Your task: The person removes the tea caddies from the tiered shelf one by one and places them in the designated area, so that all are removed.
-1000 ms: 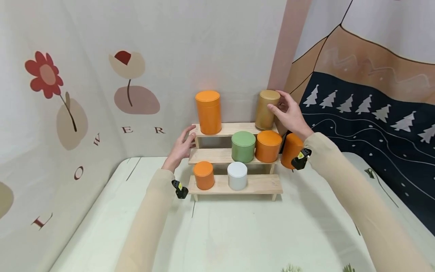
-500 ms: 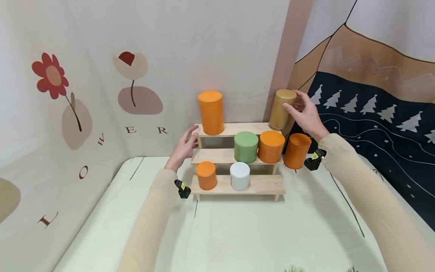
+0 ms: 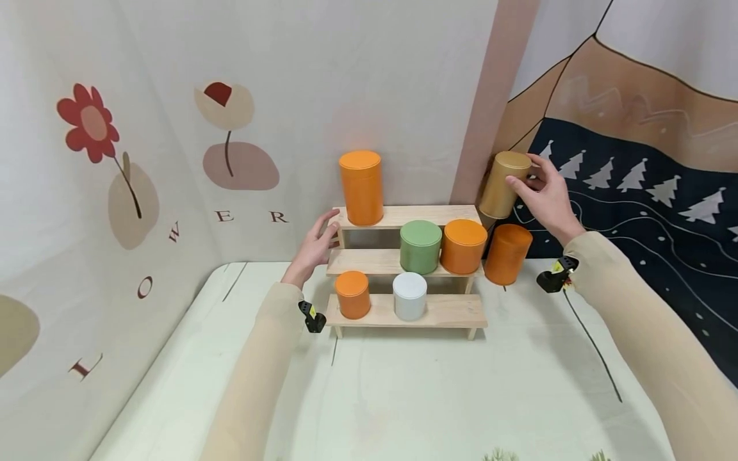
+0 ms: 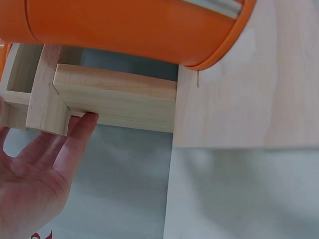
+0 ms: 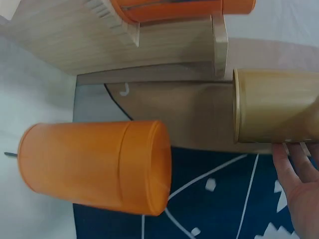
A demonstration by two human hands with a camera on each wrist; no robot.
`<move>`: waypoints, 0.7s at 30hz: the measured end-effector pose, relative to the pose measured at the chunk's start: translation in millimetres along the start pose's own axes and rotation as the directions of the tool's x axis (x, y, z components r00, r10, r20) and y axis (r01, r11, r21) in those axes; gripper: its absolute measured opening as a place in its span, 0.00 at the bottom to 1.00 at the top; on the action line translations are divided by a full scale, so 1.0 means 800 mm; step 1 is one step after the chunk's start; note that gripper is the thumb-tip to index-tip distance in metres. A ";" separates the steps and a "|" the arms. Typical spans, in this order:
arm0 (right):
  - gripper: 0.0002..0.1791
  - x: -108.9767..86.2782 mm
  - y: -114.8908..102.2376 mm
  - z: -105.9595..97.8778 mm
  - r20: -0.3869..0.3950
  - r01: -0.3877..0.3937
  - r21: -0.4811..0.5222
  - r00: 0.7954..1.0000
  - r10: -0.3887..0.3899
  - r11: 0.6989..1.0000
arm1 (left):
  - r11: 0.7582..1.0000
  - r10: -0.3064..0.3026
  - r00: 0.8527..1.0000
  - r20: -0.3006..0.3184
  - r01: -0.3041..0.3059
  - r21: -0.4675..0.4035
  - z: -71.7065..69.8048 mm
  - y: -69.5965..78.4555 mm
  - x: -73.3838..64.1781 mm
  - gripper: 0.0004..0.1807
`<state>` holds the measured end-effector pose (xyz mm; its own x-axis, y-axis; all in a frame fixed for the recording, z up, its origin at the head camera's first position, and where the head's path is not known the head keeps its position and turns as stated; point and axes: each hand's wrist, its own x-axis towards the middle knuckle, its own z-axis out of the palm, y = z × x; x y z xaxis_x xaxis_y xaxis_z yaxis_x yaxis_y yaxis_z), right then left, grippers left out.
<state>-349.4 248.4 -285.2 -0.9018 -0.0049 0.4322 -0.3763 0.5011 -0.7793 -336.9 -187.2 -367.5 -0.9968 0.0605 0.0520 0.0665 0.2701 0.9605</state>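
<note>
My right hand (image 3: 548,195) grips a gold cylindrical canister (image 3: 504,186) near its top, thumb on the front. The canister is off the stand, tilted slightly, just right of the top shelf; the right wrist view shows its base (image 5: 236,105) hanging in the air. My left hand (image 3: 314,246) touches the left end of the three-tier wooden stand (image 3: 432,216), fingers (image 4: 75,144) extended against its side. A tall orange canister (image 3: 362,189) stands on the top shelf. Green (image 3: 420,246) and orange (image 3: 463,246) canisters share the middle shelf; small orange (image 3: 353,294) and white (image 3: 410,296) ones stand on the bottom shelf.
Another orange canister (image 3: 508,255) stands on the pale tablecloth (image 3: 403,397) beside the stand's right end, below the gold one. Behind the stand hangs a printed cloth backdrop (image 3: 300,96), with a dark tree-patterned panel (image 3: 623,211) on the right.
My right hand has lifted the gold canister off the top shelf's right end and carried it rightward past the stand, tilting it a little. My left hand stays at the stand's left end.
</note>
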 end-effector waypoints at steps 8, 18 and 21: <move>0.39 -0.007 0.018 -0.015 -0.032 -0.018 0.020 0.999 0.019 1.000 | 1.000 0.009 1.000 0.006 -0.009 0.002 -0.001 -0.001 0.002 0.27; 0.39 -0.013 0.034 -0.031 -0.054 -0.066 -0.006 0.996 0.066 0.998 | 1.000 0.007 1.000 0.008 -0.006 -0.013 0.000 -0.002 0.001 0.27; 0.39 -0.017 0.034 -0.034 -0.054 -0.075 -0.021 0.996 0.074 0.997 | 1.000 0.006 1.000 0.008 -0.005 -0.010 -0.001 -0.002 0.002 0.27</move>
<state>-341.8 285.7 -300.2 -0.9143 0.0788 0.3973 -0.3029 0.5181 -0.7999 -338.3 -188.1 -369.0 -0.9961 0.0692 0.0553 0.0715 0.2599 0.9630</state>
